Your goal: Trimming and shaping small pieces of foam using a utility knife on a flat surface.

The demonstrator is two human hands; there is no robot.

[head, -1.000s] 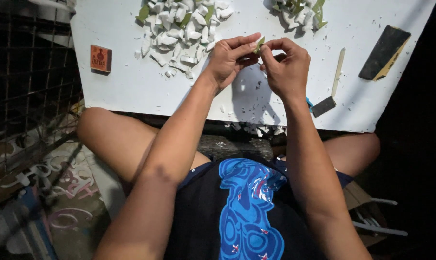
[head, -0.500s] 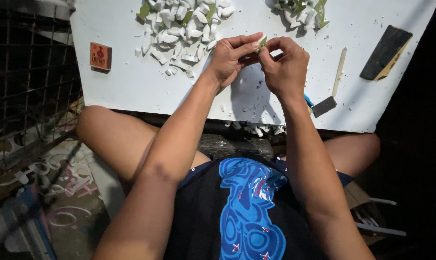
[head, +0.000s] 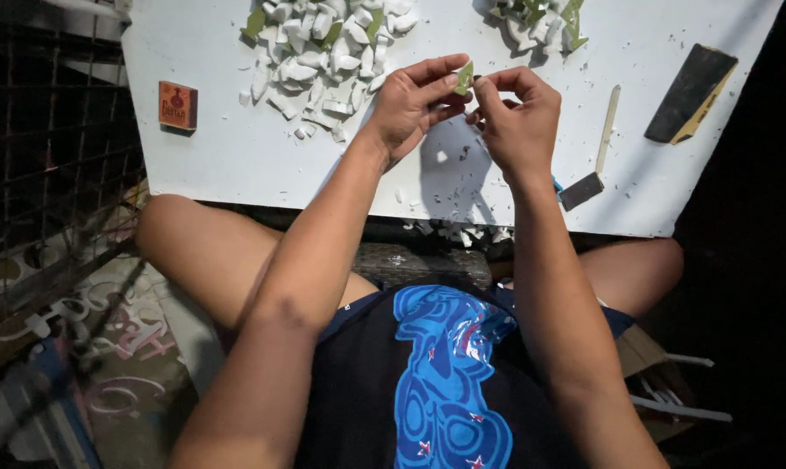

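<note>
Green chip (head: 465,76) pinched between both grips (fingertips)

A strong light shines down on the white worktop (head: 236,139), and it looks very bright, almost washed out. The hands (head: 471,108) catch the same light and throw a soft grey shadow on the worktop just below them. Away from the worktop the picture gets dark fast. The right side is nearly black. The floor (head: 72,365) at the lower left is dim and blurry. The straight worktop edges bend a little near the picture's sides. The middle looks sharp.
</note>
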